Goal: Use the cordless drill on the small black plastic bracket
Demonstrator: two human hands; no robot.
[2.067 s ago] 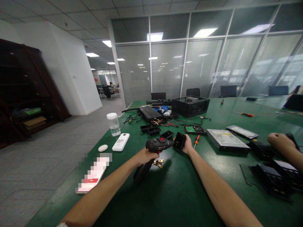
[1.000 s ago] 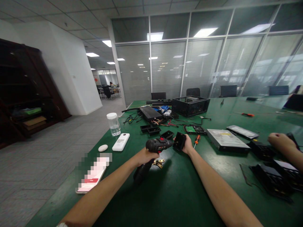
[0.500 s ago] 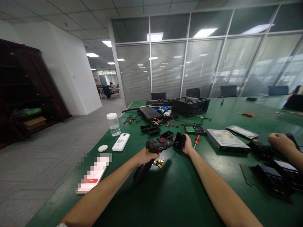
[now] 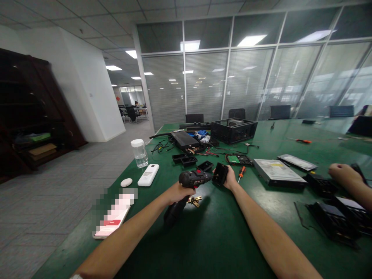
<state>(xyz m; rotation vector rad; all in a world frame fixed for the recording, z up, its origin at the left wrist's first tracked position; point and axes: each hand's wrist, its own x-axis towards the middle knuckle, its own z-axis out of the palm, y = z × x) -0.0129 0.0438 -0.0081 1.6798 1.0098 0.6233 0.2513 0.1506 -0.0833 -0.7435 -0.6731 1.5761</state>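
My left hand [image 4: 179, 192] is wrapped round the grip of a black cordless drill [image 4: 193, 179], whose chuck points right. In my right hand [image 4: 230, 177] is a small black open box-shaped part [image 4: 220, 174], tilted with its hollow side toward the drill. The drill's front end is close to the box; whether they touch I cannot tell. Under the drill, several brass-coloured metal pieces [image 4: 197, 201] lie on the green table [image 4: 209, 240]. Just beyond sit similar black boxes [image 4: 188, 160]. An orange-handled screwdriver [image 4: 242, 173] lies right of my right hand.
At right, a co-worker's hand [image 4: 343, 172] holds something dark near black brackets [image 4: 331, 221]. An optical drive [image 4: 277, 172] lies between us. A black metal case [image 4: 234, 130] and cables [image 4: 162, 145] stand behind. Left are a water jar [image 4: 141, 155], a white power bank [image 4: 148, 175] and a phone [image 4: 116, 217].
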